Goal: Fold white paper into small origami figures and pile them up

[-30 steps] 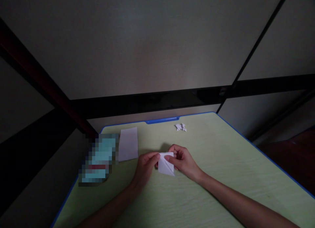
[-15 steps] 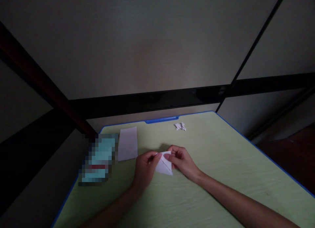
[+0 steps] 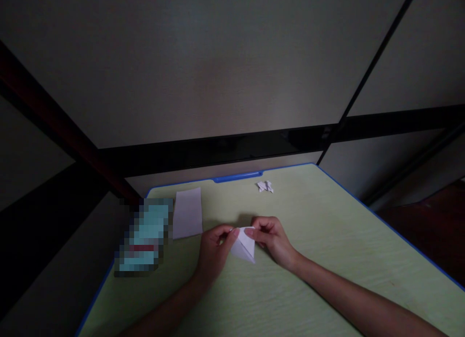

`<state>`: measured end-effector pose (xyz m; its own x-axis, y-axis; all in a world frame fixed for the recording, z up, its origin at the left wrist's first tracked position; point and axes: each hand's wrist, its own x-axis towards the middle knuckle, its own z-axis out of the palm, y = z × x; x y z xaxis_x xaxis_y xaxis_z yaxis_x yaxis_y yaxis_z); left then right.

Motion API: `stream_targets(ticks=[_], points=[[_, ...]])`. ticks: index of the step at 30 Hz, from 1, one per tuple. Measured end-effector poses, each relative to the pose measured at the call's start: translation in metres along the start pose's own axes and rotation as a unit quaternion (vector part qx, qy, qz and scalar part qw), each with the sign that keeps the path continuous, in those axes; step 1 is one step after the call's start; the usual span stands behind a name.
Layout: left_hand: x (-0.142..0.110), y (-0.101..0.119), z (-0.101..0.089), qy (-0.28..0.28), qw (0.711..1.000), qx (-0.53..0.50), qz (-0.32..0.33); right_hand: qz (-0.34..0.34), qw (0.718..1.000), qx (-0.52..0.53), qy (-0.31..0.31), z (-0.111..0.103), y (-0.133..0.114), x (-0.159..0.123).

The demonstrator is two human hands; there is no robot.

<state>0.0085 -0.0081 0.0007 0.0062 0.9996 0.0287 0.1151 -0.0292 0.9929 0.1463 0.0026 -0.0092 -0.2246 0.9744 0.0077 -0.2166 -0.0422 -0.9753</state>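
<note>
A small white paper (image 3: 243, 246), folded into a pointed shape, is held just above the green table (image 3: 327, 259). My left hand (image 3: 214, 247) pinches its left edge with thumb and fingers closed. My right hand (image 3: 272, 240) pinches its top right corner, fingers curled. The two hands meet over the middle of the table, with the paper's point aimed toward me.
A flat white paper sheet (image 3: 188, 212) lies to the left of the hands. A blurred teal object (image 3: 143, 240) sits at the table's left edge. Two small folded white paper pieces (image 3: 265, 186) rest near the far edge, by a blue handle (image 3: 238, 176). A wall rises behind.
The paper has been folded narrower between the hands, turning from a squarer shape into a pointed one. Both hands stayed at the same spot.
</note>
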Motion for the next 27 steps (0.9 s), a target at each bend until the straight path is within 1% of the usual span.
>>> stream_targets(ticks=[3, 5, 7, 10, 13, 19, 21, 24, 25, 27], points=[[0.000, -0.001, 0.000, -0.012, 1.000, 0.003, 0.004, -0.003, 1.000, 0.005, 0.007, -0.002, 0.003, 0.002], [0.001, -0.003, 0.000, -0.012, 1.000, 0.007, 0.007, 0.000, 1.000, 0.002, 0.000, -0.002, 0.003, 0.003], [0.001, -0.005, -0.001, 0.002, 1.000, 0.007, 0.008, 0.009, 1.000, -0.011, -0.023, -0.001, 0.001, 0.003], [0.002, -0.007, -0.004, 0.029, 1.000, 0.001, 0.007, 0.019, 0.995, -0.061, -0.077, 0.002, -0.003, 0.003], [0.002, -0.005, -0.005, 0.046, 0.999, 0.000, 0.007, 0.013, 0.988, -0.099, -0.121, 0.004, -0.006, 0.002], [0.001, -0.004, -0.005, 0.063, 0.998, 0.021, 0.018, 0.003, 0.983, -0.132, -0.126, 0.003, -0.006, 0.003], [0.001, -0.006, -0.006, 0.082, 0.995, 0.044, 0.032, 0.007, 0.982, -0.141, -0.128, 0.003, -0.007, 0.002], [0.002, -0.006, -0.007, 0.124, 0.988, 0.079, 0.052, 0.017, 0.979, -0.151, -0.135, 0.004, -0.009, 0.001], [0.002, -0.005, -0.008, 0.135, 0.986, 0.085, 0.053, 0.017, 0.980, -0.148, -0.136, 0.005, -0.008, 0.000], [0.002, -0.003, -0.008, 0.139, 0.986, 0.083, 0.043, 0.013, 0.982, -0.136, -0.131, 0.006, -0.007, 0.000]])
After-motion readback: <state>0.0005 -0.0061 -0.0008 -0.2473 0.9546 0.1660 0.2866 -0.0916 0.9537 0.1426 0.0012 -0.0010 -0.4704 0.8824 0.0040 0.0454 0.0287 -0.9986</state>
